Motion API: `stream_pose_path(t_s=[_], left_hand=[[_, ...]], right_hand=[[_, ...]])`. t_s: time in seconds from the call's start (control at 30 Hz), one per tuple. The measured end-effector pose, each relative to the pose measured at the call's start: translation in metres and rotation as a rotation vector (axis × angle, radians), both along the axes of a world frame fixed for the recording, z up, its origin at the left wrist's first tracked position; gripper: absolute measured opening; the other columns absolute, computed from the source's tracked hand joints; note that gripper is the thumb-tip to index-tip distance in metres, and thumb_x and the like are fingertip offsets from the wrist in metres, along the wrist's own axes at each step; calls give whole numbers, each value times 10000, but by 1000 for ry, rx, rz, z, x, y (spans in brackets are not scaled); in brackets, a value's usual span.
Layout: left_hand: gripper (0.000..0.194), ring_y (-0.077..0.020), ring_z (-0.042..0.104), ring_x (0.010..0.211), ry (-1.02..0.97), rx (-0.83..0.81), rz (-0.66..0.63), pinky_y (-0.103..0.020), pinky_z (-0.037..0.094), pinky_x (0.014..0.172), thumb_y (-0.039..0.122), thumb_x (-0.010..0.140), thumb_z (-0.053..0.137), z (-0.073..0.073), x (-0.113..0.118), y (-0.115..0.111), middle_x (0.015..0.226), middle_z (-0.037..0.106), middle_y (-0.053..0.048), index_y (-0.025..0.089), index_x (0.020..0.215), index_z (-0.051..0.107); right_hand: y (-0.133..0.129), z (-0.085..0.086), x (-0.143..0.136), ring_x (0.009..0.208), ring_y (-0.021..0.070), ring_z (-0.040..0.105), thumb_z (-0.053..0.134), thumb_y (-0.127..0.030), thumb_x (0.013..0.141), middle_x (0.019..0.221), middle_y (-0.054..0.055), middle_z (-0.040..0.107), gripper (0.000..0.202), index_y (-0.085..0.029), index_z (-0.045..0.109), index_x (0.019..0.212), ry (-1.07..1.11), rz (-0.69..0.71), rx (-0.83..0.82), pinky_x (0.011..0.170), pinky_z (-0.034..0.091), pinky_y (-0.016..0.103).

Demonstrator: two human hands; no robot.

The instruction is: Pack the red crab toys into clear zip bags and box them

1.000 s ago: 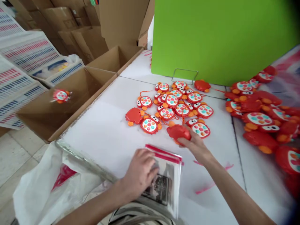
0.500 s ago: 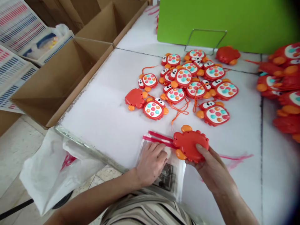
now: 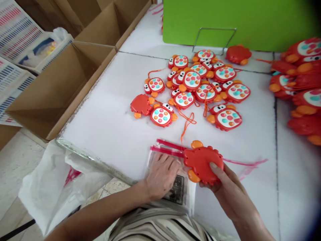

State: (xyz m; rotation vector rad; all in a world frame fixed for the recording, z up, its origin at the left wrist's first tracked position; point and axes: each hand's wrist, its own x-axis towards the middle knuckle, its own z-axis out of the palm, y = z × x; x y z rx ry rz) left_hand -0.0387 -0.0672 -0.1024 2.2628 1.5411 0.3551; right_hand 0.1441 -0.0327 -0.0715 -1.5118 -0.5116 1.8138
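Observation:
My right hand [image 3: 227, 187] grips a red plastic crab toy [image 3: 200, 162] with its plain back up and its orange claws pointing left. The thumb presses on the back; the other fingers are mostly hidden beneath. My left hand [image 3: 162, 175] lies on a small stack of clear zip bags [image 3: 188, 197] with pink zip strips, its fingers bent and pressed to the top bag just below the strips. The thumb is hard to make out. The held toy overlaps the strips' right end. Its orange cord [image 3: 187, 125] trails on the table above it.
Several similar crab toys [image 3: 192, 80] lie grouped across the white table [image 3: 107, 124], and more are piled [image 3: 307, 97] at the right. Behind stands a green board [image 3: 225, 20] with a wire stand [image 3: 214, 28]. Cardboard boxes [image 3: 60, 87], plastic baskets [image 3: 37, 65] and a white bag [image 3: 50, 187] are left.
My right hand has brought the crab toy slightly lower. The fingers of my left hand look a little straighter on the bags. The whole view has shifted slightly.

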Motion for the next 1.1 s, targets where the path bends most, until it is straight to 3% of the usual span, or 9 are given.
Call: stream_pose_path(t_s=[0.13,0.27,0.37,0.47,0.63,0.7,0.77,0.93,1.1], left_hand=[[285,-235,492,927,-134,-22,83,-404,397,834,151,859,470,-1,-1,-2,1011,580,-79,146,1143,439],[365,-225,498,961,-162,-8,4,-394,392,861,150,903,391,-6,-5,-4,1079,574,-90,156,1268,378],[257,-213,498,914,-185,8,-84,-374,398,841,179,912,386,-11,-6,-5,997,584,-81,147,1143,494],[218,-203,487,886,-173,34,-105,-363,413,826,199,906,406,-15,-5,-7,962,574,-81,136,1073,532],[191,-185,477,856,-132,70,-56,-337,425,797,142,908,371,-15,-3,-11,904,559,-66,143,922,561],[177,-184,484,872,-113,96,-63,-334,423,804,139,906,381,-13,-4,-13,939,565,-74,137,899,558],[163,-189,496,880,-92,126,-100,-344,418,817,145,906,393,-11,-4,-14,947,581,-76,129,907,556],[180,-220,518,981,-94,191,-199,-383,383,921,198,914,392,-4,-1,-15,983,619,-73,138,994,542],[141,-189,548,771,-93,198,-135,-344,418,765,195,911,409,4,1,-11,773,607,-41,145,899,541]], right_hand=[[-14,15,4,510,102,531,701,-430,725,746,-7,649,421,-218,598,1074,-59,59,8,430,502,223],[-30,17,20,547,146,572,676,-439,739,745,12,671,495,-219,578,1171,-145,273,6,468,512,261],[-37,14,36,838,242,642,723,-425,683,993,62,690,562,-248,589,1199,-235,407,11,650,568,331],[-37,18,43,1096,295,565,732,-388,675,1166,74,640,530,-263,614,1176,-180,462,56,861,519,401],[-27,29,24,865,258,662,684,-387,722,1015,65,690,333,-284,663,1038,84,284,142,747,555,414],[-21,30,12,882,244,654,659,-392,748,1074,50,665,315,-309,639,1050,77,200,228,711,564,383],[-16,31,0,850,218,651,631,-391,777,1117,40,633,343,-323,588,1110,-43,238,345,671,567,343],[-11,27,-20,591,164,615,490,-397,873,877,45,655,459,-229,405,1291,-563,617,636,619,533,304],[-17,17,-17,608,202,650,362,-407,929,815,67,681,500,-193,311,1378,-809,716,727,570,514,301]])
